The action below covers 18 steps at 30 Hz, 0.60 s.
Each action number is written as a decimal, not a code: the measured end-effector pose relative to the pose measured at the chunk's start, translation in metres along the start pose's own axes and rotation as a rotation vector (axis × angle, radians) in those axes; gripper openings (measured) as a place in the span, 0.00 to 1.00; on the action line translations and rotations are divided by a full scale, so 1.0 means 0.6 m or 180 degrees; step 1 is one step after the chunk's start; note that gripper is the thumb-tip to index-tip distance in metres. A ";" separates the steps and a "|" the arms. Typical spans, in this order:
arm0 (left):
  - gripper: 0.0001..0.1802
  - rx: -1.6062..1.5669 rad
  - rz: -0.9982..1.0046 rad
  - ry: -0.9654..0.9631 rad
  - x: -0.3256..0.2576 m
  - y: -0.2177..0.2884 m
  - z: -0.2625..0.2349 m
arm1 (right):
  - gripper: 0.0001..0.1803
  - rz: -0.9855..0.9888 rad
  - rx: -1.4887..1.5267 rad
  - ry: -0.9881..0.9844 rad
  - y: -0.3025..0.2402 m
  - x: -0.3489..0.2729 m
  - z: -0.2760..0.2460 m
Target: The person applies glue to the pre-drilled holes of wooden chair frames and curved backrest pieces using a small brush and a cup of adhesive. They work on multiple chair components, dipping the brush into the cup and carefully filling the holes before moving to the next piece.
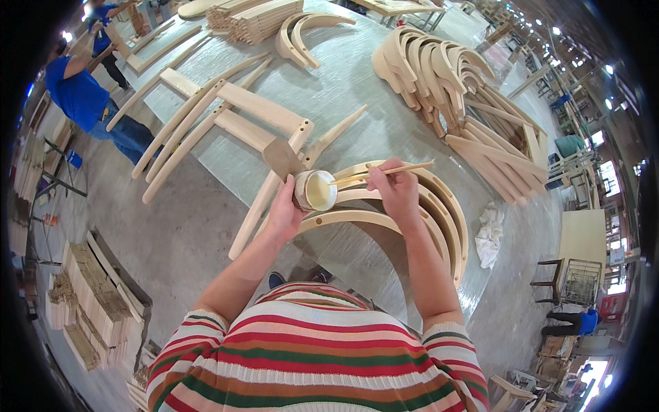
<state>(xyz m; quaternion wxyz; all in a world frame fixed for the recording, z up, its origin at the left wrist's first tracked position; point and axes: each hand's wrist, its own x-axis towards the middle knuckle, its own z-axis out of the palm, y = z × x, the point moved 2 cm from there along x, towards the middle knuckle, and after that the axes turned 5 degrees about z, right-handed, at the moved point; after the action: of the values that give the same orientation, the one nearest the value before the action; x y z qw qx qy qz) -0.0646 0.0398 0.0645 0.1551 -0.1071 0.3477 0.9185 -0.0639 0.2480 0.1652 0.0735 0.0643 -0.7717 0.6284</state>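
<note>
My left hand (283,214) is wrapped around the side of a small cup (320,190), which is tilted toward me and holds a pale yellow, creamy liquid. In my right hand (396,190) is a pair of thin wooden sticks (419,166), pinched between fingers and thumb. Their tips reach to the rim of the cup. Below my hands, several curved wooden pieces (453,206) with dark round holes lie nested on the table. Just left of the cup stands a jointed wooden chair frame (264,113), with a flat brown piece (283,159) near it.
The table (329,75) has a shiny, film-like cover. On it are a stack of curved wooden parts (429,69), straight legs (494,154), a bundle of slats (254,20) and a white cloth (489,235). A person in blue (79,96) stands at the left; planks (96,302) lie on the floor.
</note>
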 end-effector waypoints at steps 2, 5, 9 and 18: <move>0.25 0.0137 0.0048 -0.0040 -0.005 0.003 0.025 | 0.07 0.0142 0.0143 0.0184 0.021 -0.008 0.002; 0.26 0.0192 0.0120 -0.0106 -0.011 0.005 0.031 | 0.06 0.0632 0.0812 0.0426 0.052 -0.015 0.007; 0.22 -0.0176 -0.0079 -0.0303 -0.011 0.009 0.023 | 0.05 0.1051 0.1955 0.0539 0.080 -0.036 0.000; 0.24 -0.0046 -0.0155 -0.0181 0.027 -0.003 0.040 | 0.03 0.1572 0.3139 0.1032 0.118 -0.063 0.001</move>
<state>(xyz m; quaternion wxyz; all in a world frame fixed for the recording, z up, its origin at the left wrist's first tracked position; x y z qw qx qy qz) -0.0810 0.0608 0.0763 0.1864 -0.0905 0.3337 0.9196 -0.0404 0.2621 0.0897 0.0033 -0.1883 -0.3584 0.9144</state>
